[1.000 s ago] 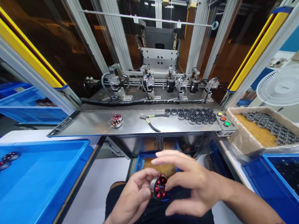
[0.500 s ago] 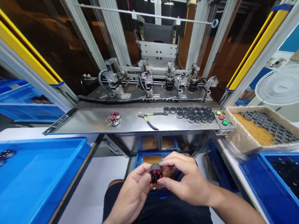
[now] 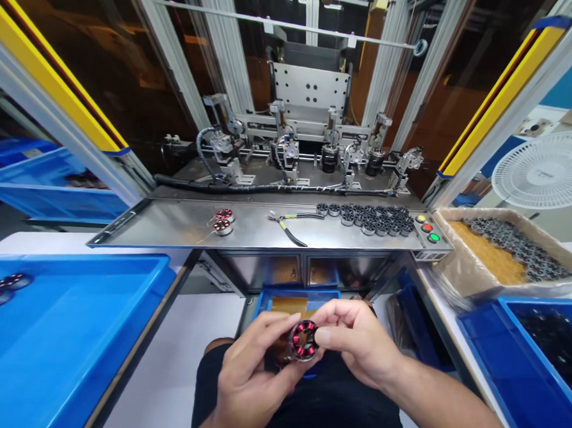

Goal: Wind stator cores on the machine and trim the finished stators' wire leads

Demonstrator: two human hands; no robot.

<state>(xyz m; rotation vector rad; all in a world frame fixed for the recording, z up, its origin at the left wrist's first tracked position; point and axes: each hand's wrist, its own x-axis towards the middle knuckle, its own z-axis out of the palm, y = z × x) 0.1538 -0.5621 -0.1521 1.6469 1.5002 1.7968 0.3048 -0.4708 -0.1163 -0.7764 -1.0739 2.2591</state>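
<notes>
Over my lap, my left hand (image 3: 262, 356) holds a wound motor stator (image 3: 303, 340), a round part with a dark rim and red wire coils. Its open, coiled face is tilted up toward me. My right hand (image 3: 356, 339) pinches the stator's right edge, the thumb lying over the rim; its other fingertips are partly hidden. Two similar wound stators (image 3: 222, 227) with loose wire ends lie on the left of the metal shelf ahead. Cutting pliers (image 3: 291, 224) with green and black handles rest in the middle of that shelf.
Rows of dark, unwound stators (image 3: 376, 220) stand right of the pliers, beside lit push buttons (image 3: 427, 228). Winding machinery (image 3: 284, 150) fills the back. A blue tray (image 3: 69, 330) with several stators is at left. At right are a lined box (image 3: 509, 251) and a blue bin (image 3: 500, 340).
The stator has been turned so its coiled face points up toward me. My left fingers have moved around its side, and my right thumb has shifted onto its rim. The view has tilted slightly.
</notes>
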